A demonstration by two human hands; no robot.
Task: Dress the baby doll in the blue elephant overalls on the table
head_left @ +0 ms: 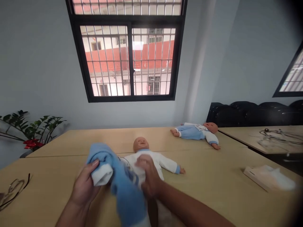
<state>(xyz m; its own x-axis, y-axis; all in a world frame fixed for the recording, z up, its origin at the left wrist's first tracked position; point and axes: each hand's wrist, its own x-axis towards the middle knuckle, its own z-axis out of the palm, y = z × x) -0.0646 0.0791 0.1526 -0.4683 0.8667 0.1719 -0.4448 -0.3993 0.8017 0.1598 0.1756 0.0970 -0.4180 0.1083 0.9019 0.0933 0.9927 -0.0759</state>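
My left hand (84, 183) is closed on a pair of light-blue doll trousers (127, 192), with the thumb on top beside a folded white cuff (102, 175). The trousers hang across to the lower middle, one leg reaching the bottom edge. My right hand (151, 175) is blurred by motion, its fingers and thumb apart, over the front of a baby doll (141, 144). Nothing shows in its grasp. This doll lies face up on the table, head away from me, in a white top (165, 161) with blue cuffs. My hands and the trousers hide its lower body.
A second baby doll (195, 130) in blue and white lies at the back right of the wooden table (213, 176). A tissue pack (267, 178) lies right, glasses (16, 189) left. A potted plant (35, 129) stands beyond the left edge; black chairs (248, 113) stand behind.
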